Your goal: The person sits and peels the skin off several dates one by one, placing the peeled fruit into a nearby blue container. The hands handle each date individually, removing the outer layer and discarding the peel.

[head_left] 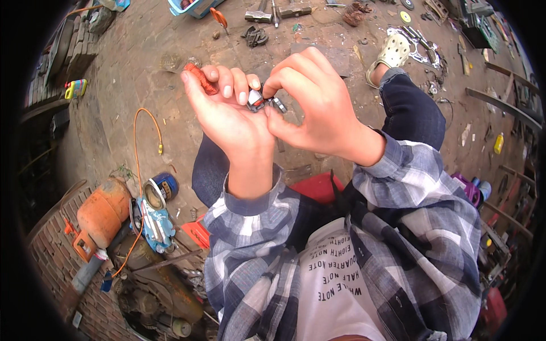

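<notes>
My left hand (230, 113) is raised in front of me, palm up with its fingers curled. Between its thumb and forefinger sits a reddish, copper-coloured bundle (201, 78) that looks like wound wire. Near the other fingertips of that hand lies a small silver and black metal part (256, 100) with a red-orange patch. My right hand (318, 102) comes in from the right, thumb and forefinger pinched at this part. A short dark-and-silver end (277, 104) of it sticks out by the right fingers; the exact grip is partly hidden.
Hammers (278, 14) and orange-handled pliers (219, 21) lie on the brick floor ahead. To the left are an orange tank (104, 209), an orange hose (136, 142), a blue can (165, 186) and blue-white gloves (154, 226). Scattered metal parts (424, 45) lie beyond my shoe (392, 52).
</notes>
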Tool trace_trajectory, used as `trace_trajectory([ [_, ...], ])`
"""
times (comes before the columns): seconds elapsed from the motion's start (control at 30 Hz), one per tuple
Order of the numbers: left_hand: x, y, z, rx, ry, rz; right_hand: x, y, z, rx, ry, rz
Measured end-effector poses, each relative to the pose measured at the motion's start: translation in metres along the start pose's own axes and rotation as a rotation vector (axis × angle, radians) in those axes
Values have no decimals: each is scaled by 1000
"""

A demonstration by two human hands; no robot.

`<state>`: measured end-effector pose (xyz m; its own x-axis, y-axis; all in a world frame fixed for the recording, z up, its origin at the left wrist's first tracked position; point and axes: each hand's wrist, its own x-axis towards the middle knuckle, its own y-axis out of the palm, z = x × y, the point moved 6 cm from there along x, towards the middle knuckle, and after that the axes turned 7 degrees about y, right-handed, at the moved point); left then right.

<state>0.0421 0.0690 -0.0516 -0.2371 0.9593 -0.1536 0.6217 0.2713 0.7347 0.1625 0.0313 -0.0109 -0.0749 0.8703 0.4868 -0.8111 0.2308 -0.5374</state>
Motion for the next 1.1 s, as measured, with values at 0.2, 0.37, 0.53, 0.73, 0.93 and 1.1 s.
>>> trace_trajectory([
  [0.2,0,2,2,0,-12,10,0,-1,-1,0,15,-1],
  [0.37,2,2,6,-1,-59,42,0,-2,-5,18,16,14],
  [0.53,5,7,9,-37,-139,132,2,-4,-24,331,336,87],
  [0.73,5,9,3,94,3,89,6,-10,-18,358,357,112],
  [0.93,9,8,9,47,-24,126,3,-16,-25,458,350,86],
  [1.1,11,8,4,44,27,158,10,-30,-28,429,472,101],
])
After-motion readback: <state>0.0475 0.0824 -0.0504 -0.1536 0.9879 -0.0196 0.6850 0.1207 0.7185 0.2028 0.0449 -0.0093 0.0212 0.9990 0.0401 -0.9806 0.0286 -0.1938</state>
